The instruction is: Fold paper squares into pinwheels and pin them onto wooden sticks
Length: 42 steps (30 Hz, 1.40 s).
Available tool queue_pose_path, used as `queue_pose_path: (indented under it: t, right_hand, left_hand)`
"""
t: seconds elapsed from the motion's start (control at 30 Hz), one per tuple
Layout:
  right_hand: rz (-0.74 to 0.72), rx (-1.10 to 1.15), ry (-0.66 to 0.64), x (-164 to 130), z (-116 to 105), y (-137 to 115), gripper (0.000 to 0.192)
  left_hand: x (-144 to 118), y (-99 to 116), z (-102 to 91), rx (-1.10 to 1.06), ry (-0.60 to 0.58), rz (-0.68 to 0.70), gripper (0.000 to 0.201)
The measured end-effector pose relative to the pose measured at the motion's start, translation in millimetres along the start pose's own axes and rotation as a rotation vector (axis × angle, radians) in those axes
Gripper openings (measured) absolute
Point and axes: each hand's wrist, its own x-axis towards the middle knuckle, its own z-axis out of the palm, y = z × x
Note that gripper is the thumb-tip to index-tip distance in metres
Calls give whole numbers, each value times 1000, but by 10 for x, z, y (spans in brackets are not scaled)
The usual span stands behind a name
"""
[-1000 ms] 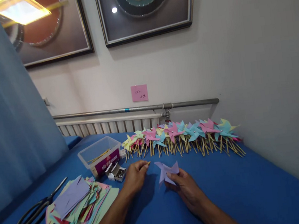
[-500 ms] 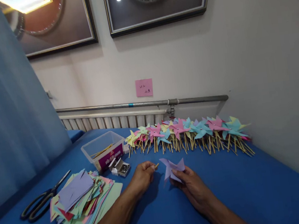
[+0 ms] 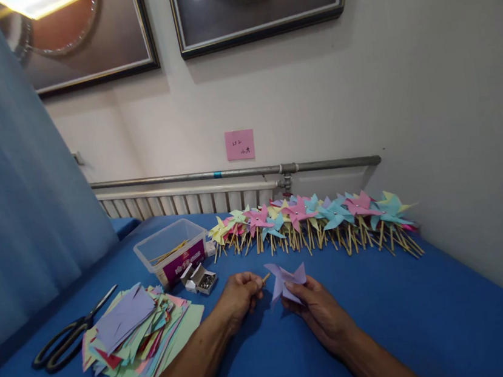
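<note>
The right hand (image 3: 318, 312) pinched a lilac paper pinwheel (image 3: 286, 279) by its folded vanes, held just above the blue desk (image 3: 431, 307) so its centre faced the left hand (image 3: 238, 295). That grip was clenched on a thin wooden stick (image 3: 265, 278) — only the tip showed past the knuckles, close to the pinwheel. Supplies sat near the left edge: a fanned stack of cut paper squares (image 3: 136, 337), black scissors (image 3: 68, 339), an open small box of pins (image 3: 201, 279), a clear plastic tub (image 3: 172, 253). Finished pinwheels (image 3: 315, 220) lay along the far edge — crisp pastel paper on pale sticks.
</note>
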Motion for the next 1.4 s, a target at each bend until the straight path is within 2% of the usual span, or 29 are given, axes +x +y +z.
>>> queue_pose_path:
  t: [0.27,0.57,0.97,1.4]
  right_hand:
    - [-40,-48,-52,-32,38,12,32]
    - [-22,-7,-20,-12,35,25,37]
    - [-34,-65,-49,-40,43,15,36]
    - [-28,-45,-54,3,15,53,38]
  left_hand:
    - [-88,16,171,56,-63,4,27]
    - [-90,-28,181,43,-72,14,27]
    - [-103,19,230,69,30,-32,18]
    - [-75,-58,200,92,-13,-10,16]
